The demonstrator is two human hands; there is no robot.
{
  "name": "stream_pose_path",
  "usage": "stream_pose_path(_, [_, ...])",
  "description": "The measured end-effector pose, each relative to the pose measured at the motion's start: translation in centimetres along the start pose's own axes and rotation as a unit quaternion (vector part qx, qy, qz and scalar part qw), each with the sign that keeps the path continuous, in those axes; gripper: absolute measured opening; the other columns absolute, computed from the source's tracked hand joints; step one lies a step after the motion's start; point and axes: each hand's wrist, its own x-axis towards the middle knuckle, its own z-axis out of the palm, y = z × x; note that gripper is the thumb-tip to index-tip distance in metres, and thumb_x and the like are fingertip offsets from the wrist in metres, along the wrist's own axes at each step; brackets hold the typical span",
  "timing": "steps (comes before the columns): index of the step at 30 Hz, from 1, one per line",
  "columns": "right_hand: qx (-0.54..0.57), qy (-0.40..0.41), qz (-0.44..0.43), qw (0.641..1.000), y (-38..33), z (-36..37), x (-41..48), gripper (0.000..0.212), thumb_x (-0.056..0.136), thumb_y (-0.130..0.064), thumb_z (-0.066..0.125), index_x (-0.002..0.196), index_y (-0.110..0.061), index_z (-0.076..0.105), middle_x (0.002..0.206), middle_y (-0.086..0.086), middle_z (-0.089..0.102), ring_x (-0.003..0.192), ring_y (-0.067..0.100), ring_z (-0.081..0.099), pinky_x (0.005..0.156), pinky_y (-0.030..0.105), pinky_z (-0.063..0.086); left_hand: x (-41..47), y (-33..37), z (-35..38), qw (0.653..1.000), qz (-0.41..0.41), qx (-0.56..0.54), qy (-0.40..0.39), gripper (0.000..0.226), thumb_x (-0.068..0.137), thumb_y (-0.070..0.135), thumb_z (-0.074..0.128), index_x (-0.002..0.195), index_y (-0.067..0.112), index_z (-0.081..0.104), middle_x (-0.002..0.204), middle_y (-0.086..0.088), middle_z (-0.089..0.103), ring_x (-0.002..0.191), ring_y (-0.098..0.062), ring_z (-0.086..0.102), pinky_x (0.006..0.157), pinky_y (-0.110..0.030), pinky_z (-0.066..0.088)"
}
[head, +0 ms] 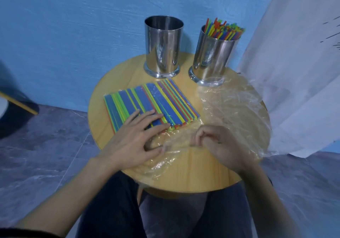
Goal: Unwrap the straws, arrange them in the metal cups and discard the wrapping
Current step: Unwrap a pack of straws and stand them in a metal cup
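Straw bundle (147, 101) lies flat on bench (202, 178), long axis running away toward empty metal cup (163, 48); left hand (134, 142) spread, pressing its near end; right hand (217, 145), just right of that end, pinches loose wrapping (230, 108).

A round wooden table (97, 108) stands against a blue wall (73, 35), white curtain (294, 72) beside it

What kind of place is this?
Probably a plain room in a home or small shop. A small round wooden table stands by a blue painted wall, with a white curtain at the right and a grey floor.
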Motion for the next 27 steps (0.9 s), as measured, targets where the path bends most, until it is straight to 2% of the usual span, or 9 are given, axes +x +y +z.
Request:
stream_pose_path(2, [-0.02, 0.085, -0.01, 0.996, 0.6, -0.1, 0.1, 0.014, 0.085, -0.023, 0.055, 0.075, -0.029, 0.063, 0.085, -0.007, 0.07, 0.083, 0.018, 0.066, 0.074, 0.04, 0.054, 0.4, -0.7, -0.3, 1.0, -0.004, -0.004, 0.001, 0.067, 0.094, 0.078, 0.033, 0.152, 0.045, 0.039, 0.164, 0.011, 0.031, 0.155, -0.008, 0.014, 0.129, -0.046, 0.006])
stream_pose_path(4, [-0.128, 0.188, -0.014, 0.974, 1.5, -0.2, -0.2, 0.025, 0.089, -0.01, 0.06, 0.079, -0.032, 0.062, 0.084, -0.01, 0.068, 0.08, 0.018, 0.063, 0.067, 0.034, 0.048, 0.5, -1.1, -0.4, 1.0, -0.005, -0.015, 0.01, 0.066, 0.094, 0.079, 0.034, 0.15, 0.045, 0.042, 0.163, 0.013, 0.033, 0.155, -0.007, 0.015, 0.128, -0.048, 0.01])
stream_pose_path(6, [-0.25, 0.245, 0.005, 0.937, 2.7, -0.5, -0.6, 0.024, 0.092, -0.007, 0.063, 0.098, -0.028, 0.069, 0.103, -0.007, 0.07, 0.096, 0.02, 0.061, 0.078, 0.029, 0.041, 0.4, -1.2, -0.3, 0.999, -0.005, -0.024, 0.025, 0.065, 0.094, 0.078, 0.035, 0.149, 0.044, 0.045, 0.162, 0.013, 0.034, 0.155, -0.007, 0.016, 0.128, -0.049, 0.012])
stream_pose_path(9, [-0.302, 0.182, 0.088, 0.932, 4.5, -0.7, -0.6, 0.036, 0.099, -0.022, 0.059, 0.135, -0.026, 0.061, 0.14, -0.003, 0.056, 0.129, 0.025, 0.049, 0.105, 0.038, 0.035, 0.4, -1.4, -0.1, 0.999, -0.013, -0.021, 0.032, 0.067, 0.095, 0.077, 0.032, 0.151, 0.042, 0.042, 0.163, 0.012, 0.032, 0.155, -0.009, 0.016, 0.128, -0.048, 0.01])
stream_pose_path(12, [-0.296, 0.128, 0.079, 0.943, 5.4, -1.2, -0.2, 0.039, 0.101, -0.03, 0.054, 0.14, -0.027, 0.057, 0.146, -0.005, 0.051, 0.137, 0.022, 0.044, 0.114, 0.043, 0.032, 0.4, -1.4, -0.1, 0.999, -0.021, -0.022, 0.024, 0.072, 0.094, 0.081, 0.025, 0.155, 0.043, 0.033, 0.164, 0.013, 0.03, 0.155, -0.008, 0.016, 0.128, -0.044, 0.005])
stream_pose_path(16, [-0.286, 0.144, 0.053, 0.946, 4.6, -2.1, 0.9, 0.038, 0.1, -0.023, 0.06, 0.138, -0.028, 0.059, 0.145, -0.006, 0.053, 0.137, 0.019, 0.046, 0.11, 0.035, 0.034, -0.3, -2.0, -0.3, 0.995, -0.047, -0.064, 0.053, 0.064, 0.099, 0.073, 0.026, 0.154, 0.041, 0.037, 0.159, 0.014, 0.038, 0.152, -0.008, 0.025, 0.127, -0.043, 0.013])
stream_pose_path(20, [-0.311, 0.095, -0.015, 0.945, 3.3, -0.9, 2.3, 0.05, 0.099, -0.009, 0.058, 0.146, -0.027, 0.054, 0.143, -0.003, 0.055, 0.134, 0.017, 0.041, 0.106, 0.026, 0.034, -2.7, -4.2, -0.5, 0.989, -0.065, -0.085, 0.1, 0.047, 0.103, 0.036, 0.033, 0.146, 0.031, 0.052, 0.15, 0.008, 0.051, 0.147, -0.01, 0.034, 0.121, -0.049, 0.032])
stream_pose_path(25, [-0.278, 0.07, 0.002, 0.958, 1.7, 0.7, 4.0, 0.043, 0.102, -0.017, 0.056, 0.143, -0.027, 0.056, 0.131, -0.004, 0.064, 0.12, 0.019, 0.054, 0.098, 0.032, 0.044, -4.6, -6.2, -1.7, 0.976, -0.119, -0.163, 0.077, 0.073, 0.087, 0.008, 0.041, 0.148, 0.048, 0.042, 0.159, 0.018, 0.033, 0.151, -0.001, 0.023, 0.117, -0.036, 0.032])
stream_pose_path(27, [-0.243, 0.092, -0.003, 0.966, 0.9, 1.5, 4.4, 0.03, 0.099, -0.022, 0.061, 0.129, -0.027, 0.065, 0.111, -0.007, 0.069, 0.106, 0.015, 0.061, 0.089, 0.031, 0.047, -4.1, -6.3, -2.0, 0.972, -0.126, -0.191, 0.055, 0.075, 0.093, 0.003, 0.05, 0.149, 0.051, 0.039, 0.162, 0.02, 0.028, 0.146, -0.009, 0.036, 0.107, -0.034, 0.039])
